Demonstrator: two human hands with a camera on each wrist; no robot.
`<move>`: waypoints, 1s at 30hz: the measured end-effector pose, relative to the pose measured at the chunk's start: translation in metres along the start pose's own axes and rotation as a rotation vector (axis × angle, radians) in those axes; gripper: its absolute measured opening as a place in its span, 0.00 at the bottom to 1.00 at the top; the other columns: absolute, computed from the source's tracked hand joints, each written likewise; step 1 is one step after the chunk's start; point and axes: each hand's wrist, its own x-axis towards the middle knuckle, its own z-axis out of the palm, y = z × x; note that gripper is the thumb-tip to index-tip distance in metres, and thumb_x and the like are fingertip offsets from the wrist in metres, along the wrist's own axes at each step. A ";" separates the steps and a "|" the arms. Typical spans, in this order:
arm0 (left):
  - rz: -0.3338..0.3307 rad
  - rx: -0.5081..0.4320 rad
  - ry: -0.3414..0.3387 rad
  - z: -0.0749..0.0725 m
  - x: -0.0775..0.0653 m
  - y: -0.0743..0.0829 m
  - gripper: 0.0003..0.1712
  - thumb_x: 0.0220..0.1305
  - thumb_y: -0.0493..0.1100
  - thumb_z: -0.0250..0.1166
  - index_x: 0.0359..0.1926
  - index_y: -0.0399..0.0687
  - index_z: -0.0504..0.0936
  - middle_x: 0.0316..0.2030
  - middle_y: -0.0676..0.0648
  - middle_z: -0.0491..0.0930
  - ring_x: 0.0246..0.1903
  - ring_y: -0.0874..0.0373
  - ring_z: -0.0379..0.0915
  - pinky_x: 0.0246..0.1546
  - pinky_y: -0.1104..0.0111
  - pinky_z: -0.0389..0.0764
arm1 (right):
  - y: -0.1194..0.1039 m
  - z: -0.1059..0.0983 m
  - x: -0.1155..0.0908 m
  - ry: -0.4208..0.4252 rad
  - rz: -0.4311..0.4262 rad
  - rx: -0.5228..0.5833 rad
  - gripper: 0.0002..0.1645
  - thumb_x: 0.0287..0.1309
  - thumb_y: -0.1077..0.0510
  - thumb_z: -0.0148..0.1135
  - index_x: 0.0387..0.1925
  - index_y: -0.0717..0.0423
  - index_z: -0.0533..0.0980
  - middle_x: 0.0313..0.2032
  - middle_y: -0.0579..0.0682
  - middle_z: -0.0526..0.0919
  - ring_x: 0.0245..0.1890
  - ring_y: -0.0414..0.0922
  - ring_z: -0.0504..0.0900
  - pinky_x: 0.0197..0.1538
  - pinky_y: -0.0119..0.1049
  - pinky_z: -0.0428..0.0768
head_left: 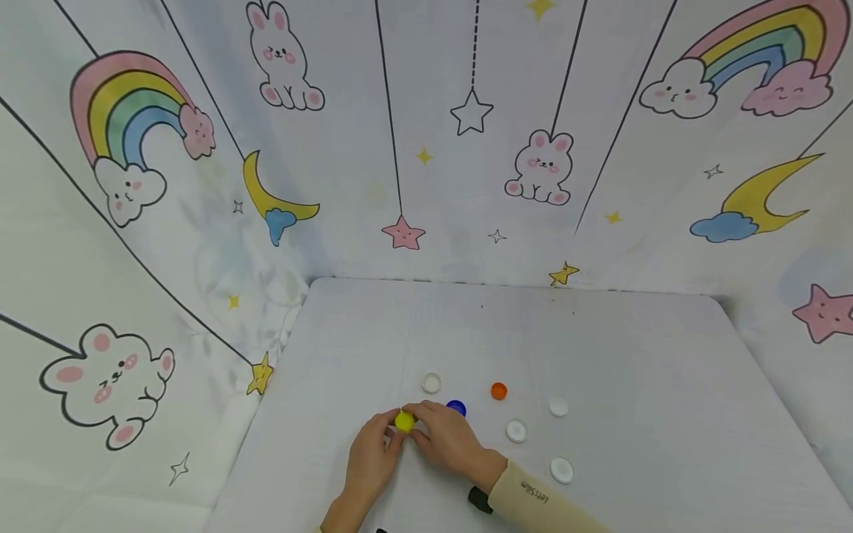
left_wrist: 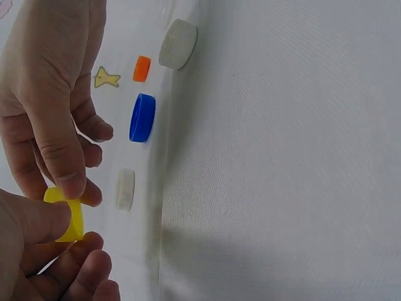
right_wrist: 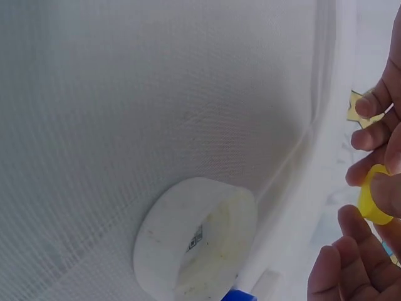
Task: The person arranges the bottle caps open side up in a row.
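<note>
A small yellow bottle cap (head_left: 404, 421) is held off the table between both hands. My left hand (head_left: 372, 459) pinches it from the left, its thumb across the cap in the left wrist view. From the other side my right hand (head_left: 452, 443) grips it with thumb and fingertips. In the left wrist view the yellow cap (left_wrist: 70, 221) stands on edge, partly covered by the thumbs. A blue cap (head_left: 456, 408) lies just beyond the right hand, which hides part of it. Behind them sits a whitish cap (head_left: 431, 383), hollow side up.
An orange cap (head_left: 499, 391) lies right of the blue one. Several white caps, one a wide white cap (head_left: 562, 470), are spread farther right on the white-covered table (head_left: 640, 370). A dark object (head_left: 480, 500) shows beside the right wrist. Printed cloth (head_left: 346, 148) walls the table's back and sides.
</note>
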 end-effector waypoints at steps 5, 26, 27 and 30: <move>-0.055 -0.079 -0.040 -0.001 0.000 -0.002 0.20 0.62 0.40 0.67 0.55 0.42 0.79 0.42 0.51 0.82 0.33 0.65 0.73 0.31 0.74 0.75 | 0.001 0.001 -0.001 0.021 -0.005 0.026 0.19 0.62 0.52 0.65 0.54 0.49 0.78 0.42 0.41 0.83 0.37 0.35 0.80 0.40 0.27 0.78; -0.274 -0.416 -0.015 0.000 0.000 -0.004 0.11 0.70 0.47 0.60 0.40 0.43 0.80 0.26 0.52 0.82 0.27 0.59 0.76 0.29 0.73 0.76 | 0.001 0.009 -0.005 0.096 -0.095 0.086 0.25 0.58 0.56 0.69 0.58 0.45 0.77 0.34 0.37 0.80 0.27 0.29 0.74 0.30 0.17 0.68; -0.285 -0.419 -0.016 0.000 0.000 -0.003 0.12 0.70 0.48 0.60 0.39 0.44 0.81 0.25 0.53 0.81 0.26 0.59 0.76 0.29 0.73 0.76 | 0.001 0.008 -0.005 0.103 -0.104 0.084 0.24 0.57 0.56 0.69 0.57 0.45 0.78 0.34 0.37 0.80 0.27 0.28 0.73 0.29 0.16 0.67; -0.293 -0.421 -0.023 0.000 0.000 -0.003 0.14 0.70 0.50 0.59 0.38 0.43 0.81 0.25 0.53 0.81 0.26 0.61 0.75 0.29 0.73 0.76 | 0.001 0.008 -0.005 0.115 -0.119 0.076 0.24 0.56 0.57 0.70 0.55 0.45 0.78 0.33 0.37 0.79 0.26 0.28 0.72 0.29 0.16 0.66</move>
